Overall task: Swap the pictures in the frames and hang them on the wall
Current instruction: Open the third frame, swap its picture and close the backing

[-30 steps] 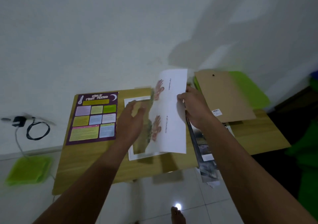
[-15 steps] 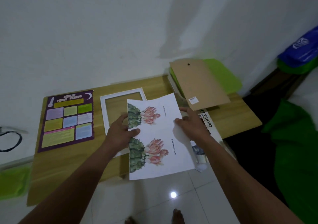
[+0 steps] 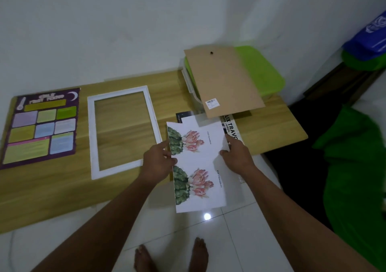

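- At centre frame we see the cactus-flower print, held flat over the near edge of the bench and partly overhanging the floor.
- The left hand pinches the print's left edge, thumb on top, fingers beneath.
- The right hand pinches the right edge, thumb on the paper.
- The white frame lies flat just left of the print, and a purple poster lies at far left.
- At upper right we find a brown backing board resting on a green-lidded box.
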The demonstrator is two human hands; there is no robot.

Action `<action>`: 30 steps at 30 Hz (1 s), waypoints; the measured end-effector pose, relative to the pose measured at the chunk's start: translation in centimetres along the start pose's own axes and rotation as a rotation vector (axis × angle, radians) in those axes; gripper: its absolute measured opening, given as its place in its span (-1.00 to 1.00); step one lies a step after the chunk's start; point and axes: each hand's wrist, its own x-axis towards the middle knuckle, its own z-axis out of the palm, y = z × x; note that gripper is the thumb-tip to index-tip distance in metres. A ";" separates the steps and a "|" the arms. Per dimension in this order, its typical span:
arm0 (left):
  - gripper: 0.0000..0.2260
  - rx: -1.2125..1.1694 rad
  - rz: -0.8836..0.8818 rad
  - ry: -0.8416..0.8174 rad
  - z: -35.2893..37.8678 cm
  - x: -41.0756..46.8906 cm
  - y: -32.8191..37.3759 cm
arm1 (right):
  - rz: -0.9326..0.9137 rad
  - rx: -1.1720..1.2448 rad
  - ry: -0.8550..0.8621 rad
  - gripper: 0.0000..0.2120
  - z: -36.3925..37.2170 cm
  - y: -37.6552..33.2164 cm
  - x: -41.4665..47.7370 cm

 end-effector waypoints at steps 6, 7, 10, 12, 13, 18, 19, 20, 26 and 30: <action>-0.56 0.209 0.115 0.108 3.5 1.5 1.9 | -0.022 -0.134 0.102 -0.44 -1.1 1.5 3.1; -0.65 0.266 0.147 0.122 3.8 1.6 2.1 | -0.036 -0.159 0.116 -0.45 -1.3 1.5 3.4; -0.71 0.565 0.256 0.144 4.7 2.0 2.0 | -0.090 -0.277 0.131 -0.51 -1.7 1.8 3.8; -0.67 0.713 0.328 0.135 5.3 2.1 2.0 | -0.151 -0.372 0.071 -0.56 -1.8 2.2 3.8; -0.66 0.769 0.362 0.120 5.6 2.1 2.0 | -0.181 -0.431 0.030 -0.61 -1.8 2.4 3.8; -0.58 0.970 0.423 0.045 6.3 2.7 1.5 | -0.257 -0.555 -0.043 -0.65 -2.1 2.9 4.1; -0.57 0.979 0.426 0.042 6.3 2.8 1.4 | -0.266 -0.560 -0.045 -0.64 -2.2 2.9 4.1; -0.56 0.982 0.431 0.040 6.3 2.7 1.4 | -0.273 -0.569 -0.051 -0.64 -2.4 2.9 4.1; -0.61 0.854 0.418 0.076 4.5 2.2 2.4 | -0.306 -0.579 -0.076 -0.55 -2.4 0.5 3.4; -0.63 0.725 0.320 0.183 -0.3 1.5 2.1 | -0.414 -0.563 -0.110 -0.63 -0.5 -4.2 3.1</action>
